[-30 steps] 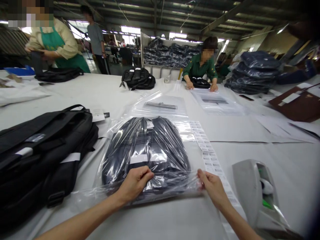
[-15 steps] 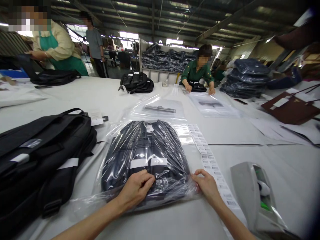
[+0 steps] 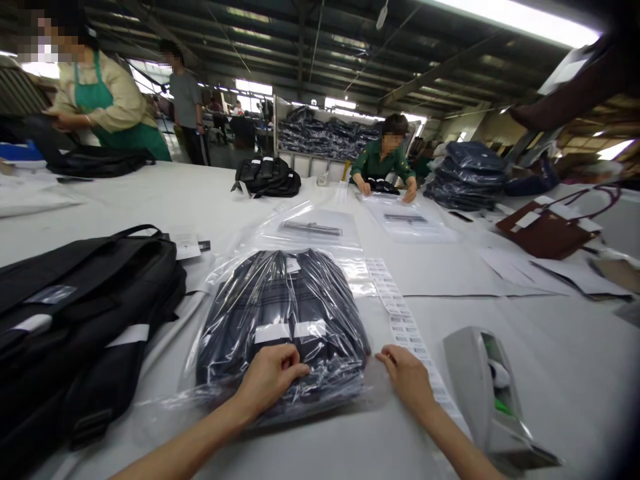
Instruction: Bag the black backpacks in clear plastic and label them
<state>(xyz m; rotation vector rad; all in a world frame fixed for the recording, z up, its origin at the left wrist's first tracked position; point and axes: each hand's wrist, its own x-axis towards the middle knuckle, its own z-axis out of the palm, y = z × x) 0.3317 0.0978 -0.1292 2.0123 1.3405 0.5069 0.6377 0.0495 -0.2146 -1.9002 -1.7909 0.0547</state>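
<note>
A black backpack in a clear plastic bag (image 3: 290, 307) lies in front of me, with white paper strips across its straps. My left hand (image 3: 270, 375) rests on the lower middle of the plastic, fingers curled together; whatever they pinch is hidden. Just right of the bag's lower right corner is my right hand (image 3: 406, 375), its thumb and forefinger pressed together at the edge of the film. What lies between those fingertips is too small to tell. A strip of printed labels (image 3: 400, 310) runs beside the bag, partly under my right forearm.
Unwrapped black backpacks (image 3: 95, 320) lie at the left. A grey tape dispenser (image 3: 473, 387) stands right. Flat clear bags (image 3: 320, 230), a brown handbag (image 3: 550, 230) and stacked wrapped bags (image 3: 470, 175) are farther off. People stand across the table (image 3: 200, 193).
The view has shifted, so most things sit slightly further left and lower. My right hand has moved slightly away from the bag's corner. My left hand stays on the plastic.
</note>
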